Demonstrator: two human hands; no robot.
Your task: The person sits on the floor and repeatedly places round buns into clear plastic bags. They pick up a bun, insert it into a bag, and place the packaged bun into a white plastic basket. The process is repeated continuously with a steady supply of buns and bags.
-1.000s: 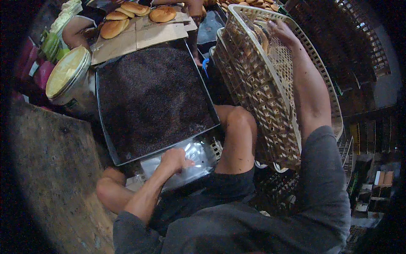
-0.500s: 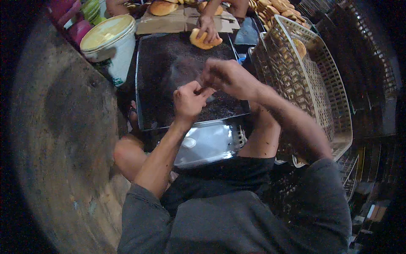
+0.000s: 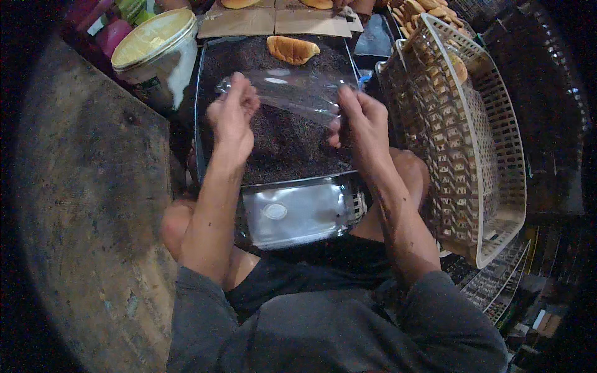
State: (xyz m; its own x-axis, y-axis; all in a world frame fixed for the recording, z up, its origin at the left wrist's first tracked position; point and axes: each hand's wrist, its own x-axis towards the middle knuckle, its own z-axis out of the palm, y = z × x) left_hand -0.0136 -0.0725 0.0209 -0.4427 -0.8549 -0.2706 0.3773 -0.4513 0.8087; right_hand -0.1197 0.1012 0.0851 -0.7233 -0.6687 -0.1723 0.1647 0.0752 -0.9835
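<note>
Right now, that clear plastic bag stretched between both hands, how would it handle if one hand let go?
The clear plastic bag would probably flop: it sags between the left hand and right hand. Likely very light, being thin and see-through. Its glossy film may be slippery.

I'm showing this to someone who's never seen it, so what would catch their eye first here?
Most likely the clear plastic bag stretched between the left hand and the right hand at the centre, held above a dark tray covered in fine dark crumbs. After that, the golden bread roll lying at the tray's far end, and the big pale woven basket tilted up on the right.
</note>
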